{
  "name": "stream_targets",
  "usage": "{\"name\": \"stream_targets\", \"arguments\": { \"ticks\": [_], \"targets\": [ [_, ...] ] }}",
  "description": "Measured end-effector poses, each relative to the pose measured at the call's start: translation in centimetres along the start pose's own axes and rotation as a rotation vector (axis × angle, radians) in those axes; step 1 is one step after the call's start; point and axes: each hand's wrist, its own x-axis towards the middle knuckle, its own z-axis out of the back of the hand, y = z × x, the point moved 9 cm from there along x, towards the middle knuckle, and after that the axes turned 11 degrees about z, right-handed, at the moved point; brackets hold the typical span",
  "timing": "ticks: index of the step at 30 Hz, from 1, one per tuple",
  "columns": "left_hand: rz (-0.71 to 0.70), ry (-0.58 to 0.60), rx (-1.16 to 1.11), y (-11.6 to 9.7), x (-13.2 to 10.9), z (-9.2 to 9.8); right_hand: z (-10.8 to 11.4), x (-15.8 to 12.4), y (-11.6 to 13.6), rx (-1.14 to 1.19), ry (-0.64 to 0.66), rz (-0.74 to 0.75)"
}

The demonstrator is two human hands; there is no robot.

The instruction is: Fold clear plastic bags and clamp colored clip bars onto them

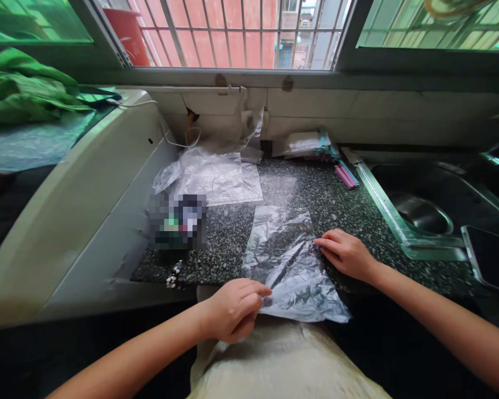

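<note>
- Well, nearest of all, a pale cloth (299,363) covers the person's front, just below the counter's near edge.
- Just beyond it, the left hand (237,310) has its index finger laid on the near left part of a clear plastic bag (280,260), the other fingers curled under. From where I stand, I cannot tell whether it pinches the film or only presses it.
- A little farther, on the right, the right hand (347,255) reaches in with fingers extended, their tips at the bag's right edge. Whether they grip that edge is hidden from me.
- The bag itself lies flat on the speckled counter (224,238), its near edge reaching the counter's near edge. I'd call the work partway: the bag is spread out, but creases run across it and the near right corner sits askew, so some smoothing seems left.
- To the left lie some shiny beads (174,275), with a blurred-out item (178,224) just past them.
- To the right, a phone (490,257) rests beside the sink (382,208), which holds a metal bowl (424,215).
- Farther back on the left, more plastic bags (220,180) lie in an overlapping pile; they look untouched.
- At the far side, pink strips (346,175) lie near a stack of clear packets (301,144), below the barred window (233,33).
</note>
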Motion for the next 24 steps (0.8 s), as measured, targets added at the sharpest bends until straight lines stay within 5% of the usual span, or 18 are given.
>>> {"name": "stream_targets", "arguments": {
  "ticks": [9, 16, 20, 24],
  "targets": [
    [0.142, -0.026, -0.276, 1.6, 2.2, 2.4, 1.8, -2.9, 2.4, 0.276, -0.036, -0.013],
    [0.460, 0.038, -0.606, 6.9, 4.0, 2.0, 2.3, -0.2, 2.8, 0.558, -0.214, -0.067],
    [0.616, 0.082, -0.878, 10.3, 4.7, 0.2, 2.0, 0.1, 0.7, 0.651, -0.291, -0.225],
    [0.727, 0.136, -1.112, 11.7, 4.8, -1.3, 0.0, -0.4, -2.9, 0.695, -0.215, -0.532]
  ]
}}
